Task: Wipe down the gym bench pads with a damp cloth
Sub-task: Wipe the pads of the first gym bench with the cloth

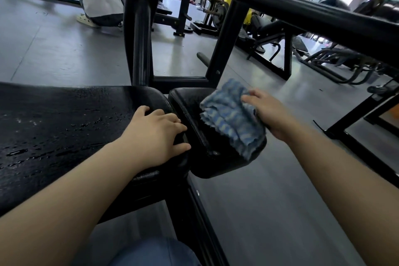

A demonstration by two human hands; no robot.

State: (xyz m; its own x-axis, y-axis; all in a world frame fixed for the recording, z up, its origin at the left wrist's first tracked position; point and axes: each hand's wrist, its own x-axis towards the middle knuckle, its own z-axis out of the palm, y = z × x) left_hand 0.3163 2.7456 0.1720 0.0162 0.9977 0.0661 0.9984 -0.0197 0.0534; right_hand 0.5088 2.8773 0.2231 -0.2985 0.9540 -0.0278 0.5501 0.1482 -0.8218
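A long black bench pad (56,127) fills the left of the view, its surface wet with streaks and droplets. My left hand (157,136) rests on its right end, fingers spread over the rounded edge. Right beside it sits a smaller black seat pad (185,101), tilted. A blue and white checked cloth (231,116) lies bunched over the seat pad's right side. My right hand (267,112) grips the cloth at its right edge, fingers curled into the fabric.
Black steel frame posts (140,34) and a slanted bar (302,13) rise just behind and above the pads. Grey floor (269,190) lies to the right. A person's legs and sandal (88,20) stand at the far left. Other gym machines and weight plates (220,16) crowd the back.
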